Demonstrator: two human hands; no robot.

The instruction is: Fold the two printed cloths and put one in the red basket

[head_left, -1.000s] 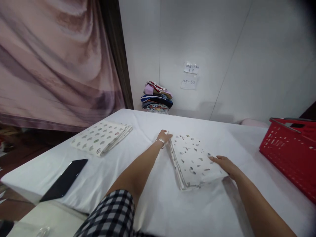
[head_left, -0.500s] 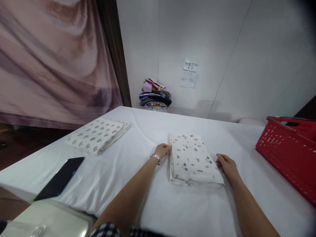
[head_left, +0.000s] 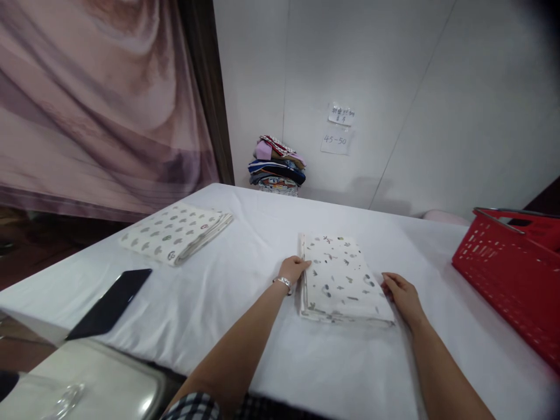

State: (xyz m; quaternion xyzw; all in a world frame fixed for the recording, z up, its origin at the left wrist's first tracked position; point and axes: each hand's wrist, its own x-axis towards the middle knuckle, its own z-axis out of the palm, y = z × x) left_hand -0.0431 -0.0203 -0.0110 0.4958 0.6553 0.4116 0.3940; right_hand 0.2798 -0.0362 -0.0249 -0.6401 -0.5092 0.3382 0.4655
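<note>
A folded white cloth (head_left: 339, 280) with small grey and green prints lies flat on the white-covered table in front of me. At its left edge my left hand (head_left: 292, 269), with a silver bracelet at the wrist, pinches the layers, fingertips just over the top. My right hand (head_left: 401, 296) is at the opposite edge, its thumb and fingers drawn together against the cloth's side; part of its fingers is hidden. Another folded cloth (head_left: 172, 233), white with grey motifs, rests farther left, apart from both hands.
A black phone-like slab (head_left: 111, 304) lies near the table's left edge. On the right stands a red plastic basket (head_left: 507, 274). A stack of folded fabrics (head_left: 277, 166) is by the wall, next to paper signs (head_left: 336, 141). A pale seat-like surface (head_left: 94, 382) is at lower left.
My left hand has shifted slightly right, its fingertips now over the cloth's left edge. My right hand stays at the right edge. The view has tilted a little.
</note>
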